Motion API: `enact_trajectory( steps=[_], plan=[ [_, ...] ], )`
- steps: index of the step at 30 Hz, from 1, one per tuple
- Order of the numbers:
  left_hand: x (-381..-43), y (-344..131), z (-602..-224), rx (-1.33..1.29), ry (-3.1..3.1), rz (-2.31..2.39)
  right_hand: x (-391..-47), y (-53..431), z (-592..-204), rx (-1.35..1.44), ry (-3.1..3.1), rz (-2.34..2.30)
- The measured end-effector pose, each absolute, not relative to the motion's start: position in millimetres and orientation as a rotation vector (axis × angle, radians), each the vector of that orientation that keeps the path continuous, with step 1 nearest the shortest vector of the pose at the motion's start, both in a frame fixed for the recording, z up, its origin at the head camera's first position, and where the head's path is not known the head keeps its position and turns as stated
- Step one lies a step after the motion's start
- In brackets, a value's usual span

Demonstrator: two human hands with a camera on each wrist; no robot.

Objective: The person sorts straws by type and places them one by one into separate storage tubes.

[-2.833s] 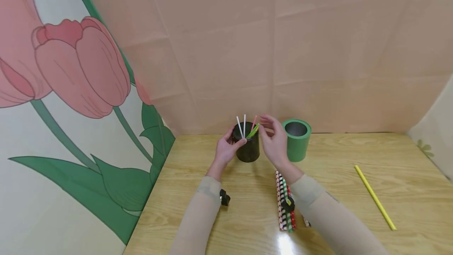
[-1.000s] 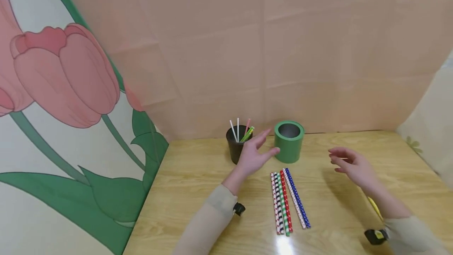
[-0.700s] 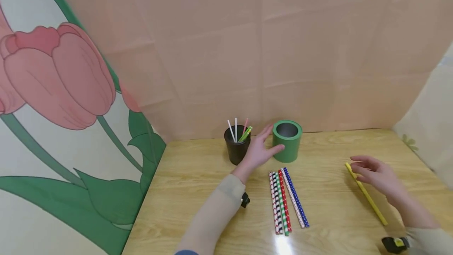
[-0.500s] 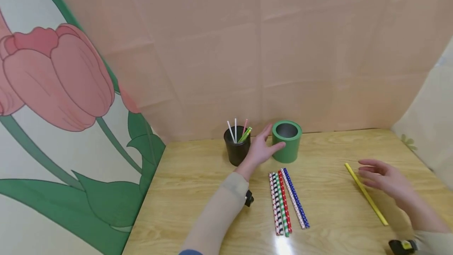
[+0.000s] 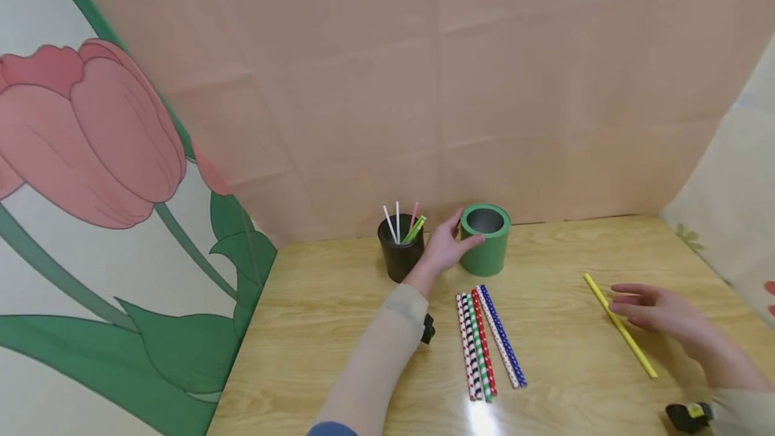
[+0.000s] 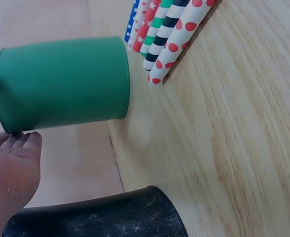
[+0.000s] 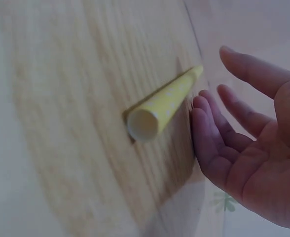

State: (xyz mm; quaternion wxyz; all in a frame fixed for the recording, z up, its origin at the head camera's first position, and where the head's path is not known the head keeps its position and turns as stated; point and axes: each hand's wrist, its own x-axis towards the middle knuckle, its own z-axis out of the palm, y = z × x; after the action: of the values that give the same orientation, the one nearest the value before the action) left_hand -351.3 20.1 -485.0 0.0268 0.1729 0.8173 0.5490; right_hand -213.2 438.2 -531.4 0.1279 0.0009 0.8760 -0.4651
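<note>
In the head view my left hand (image 5: 446, 247) holds the green cup (image 5: 484, 254) near its rim, thumb in front and fingers on the left side. The left wrist view shows those fingertips touching the green wall (image 6: 61, 84). A yellow dotted paper straw (image 5: 623, 328) lies slanted on the table at the right. My right hand (image 5: 656, 311) is just to the right of this straw, fingers loosely bent and holding nothing. From the right wrist, the straw's hollow end (image 7: 143, 124) faces the camera, with the palm (image 7: 263, 163) beside it.
A black cup (image 5: 399, 261) with thin white, pink and green sticks stands left of the green cup. Several patterned paper straws (image 5: 478, 348) lie side by side on the wooden table (image 5: 315, 328). A pink-beige cloth (image 5: 339, 99) hangs behind.
My left hand has left the black cup and moved right to the green cup. My right hand has gone from the black cup's sticks to beside the yellow straw.
</note>
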Motion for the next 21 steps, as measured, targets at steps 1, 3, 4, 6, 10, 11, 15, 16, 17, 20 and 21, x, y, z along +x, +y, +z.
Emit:
enact_trajectory(
  steps=[1,3,4,6,10,11,15,16,17,20,21],
  plan=[
    [-352.0,20.2,-485.0,0.538,2.517,1.703,-214.7,438.6,-530.9,0.008,2.549,-1.322],
    [-353.1,20.5,-485.0,0.524,2.522,1.698,-216.8,438.5,-529.2,0.02,2.545,-1.28],
    [-354.0,20.6,-485.0,0.515,2.523,1.7,-217.3,437.5,-528.0,0.016,2.546,-1.269],
    [-355.9,19.6,-484.2,0.498,2.531,1.684,-219.8,435.0,-526.3,0.035,2.56,-1.233],
    [-361.2,16.7,-482.1,0.499,2.526,1.66,-225.9,427.4,-521.8,0.056,2.621,-1.134],
    [-362.1,16.1,-481.5,0.51,2.523,1.654,-227.8,426.1,-521.3,0.064,2.643,-1.094],
    [-364.3,16.2,-481.6,0.537,2.522,1.643,-233.1,422.4,-520.7,0.055,2.708,-0.965],
    [-364.7,16.1,-481.8,0.54,2.522,1.64,-234.3,421.9,-521.1,0.054,2.723,-0.929],
    [-364.9,16.1,-482.3,0.542,2.523,1.635,-235.3,421.2,-521.6,0.056,2.735,-0.898],
    [-364.6,15.8,-483.8,0.534,2.527,1.62,-236.5,418.9,-522.8,0.062,2.738,-0.86],
    [-364.4,15.9,-484.3,0.529,2.528,1.616,-236.5,418.0,-523.2,0.068,2.74,-0.856]
  ],
)
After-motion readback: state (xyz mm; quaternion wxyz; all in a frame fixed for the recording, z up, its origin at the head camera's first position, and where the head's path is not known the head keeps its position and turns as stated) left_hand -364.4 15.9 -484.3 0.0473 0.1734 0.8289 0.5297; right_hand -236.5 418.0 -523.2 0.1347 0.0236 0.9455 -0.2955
